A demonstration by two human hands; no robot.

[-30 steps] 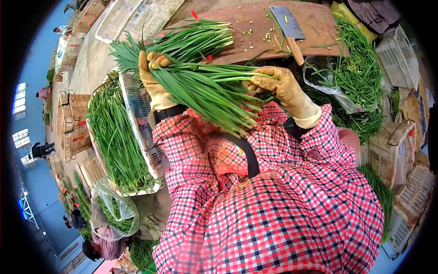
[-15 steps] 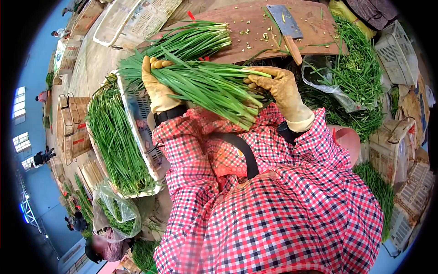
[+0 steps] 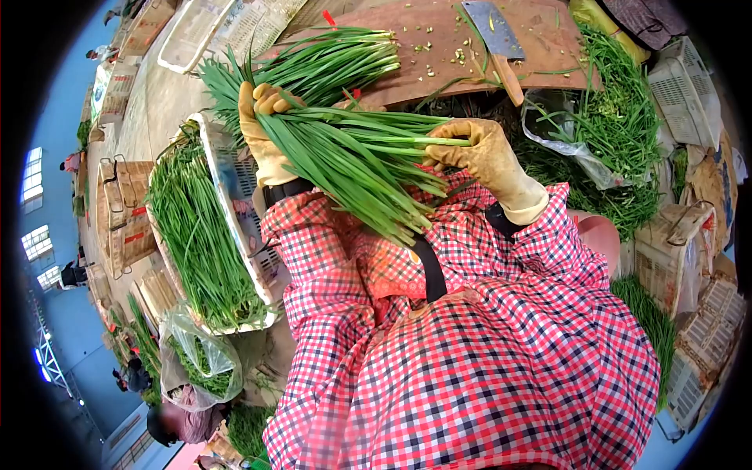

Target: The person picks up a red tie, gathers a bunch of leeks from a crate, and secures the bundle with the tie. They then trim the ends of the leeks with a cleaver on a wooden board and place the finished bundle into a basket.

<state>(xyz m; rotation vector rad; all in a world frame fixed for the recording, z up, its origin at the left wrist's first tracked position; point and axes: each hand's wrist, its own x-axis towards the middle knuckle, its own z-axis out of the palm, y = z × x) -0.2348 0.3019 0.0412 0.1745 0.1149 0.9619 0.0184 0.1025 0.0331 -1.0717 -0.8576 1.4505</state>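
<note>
Gloved in yellow, my left hand is wrapped round the leafy part of a bunch of long green stalks. Its pale cut ends fan out over my lap. My right hand, in a stained yellow glove, pinches a few stalks near their pale ends, at the right of the bunch. Behind it, a second green bunch lies on the brown board. A cleaver with a wooden handle rests on that board among small trimmings.
A white crate full of green stalks stands at my left. Loose greens and a clear plastic bag are at the right, with crates beyond. A person is at the lower left.
The pale ends of the held bunch have tipped down and left towards my lap. My right hand has shifted slightly right, and the stalks in its pinch stand apart from the bunch.
</note>
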